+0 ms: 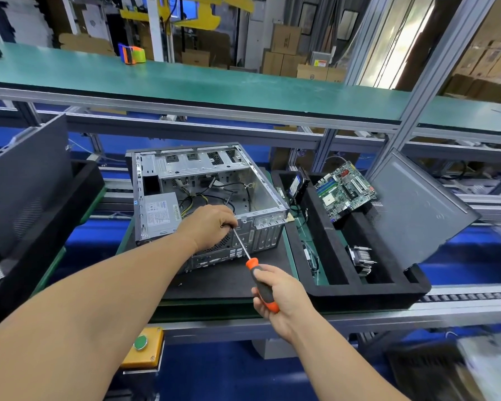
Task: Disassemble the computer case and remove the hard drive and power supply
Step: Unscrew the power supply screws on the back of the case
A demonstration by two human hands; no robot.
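Lying open on the desk's black mat (214, 282), the computer case (203, 195) is holding the power supply (161, 211) at its 9 o'clock corner. Right hand (275, 293) is gripping the screwdriver (255, 273); left hand (211, 224) is pinching its shaft against the rear panel.

- My left hand (211, 224) covers the screwdriver (250, 267) tip, so I cannot tell which screw it meets;
- the power supply (160, 214) label print is too small to read;
- at four o'clock, the floor corner is blurred;
- at nine o'clock, the dark panel (26, 183) is cut off by the edge.
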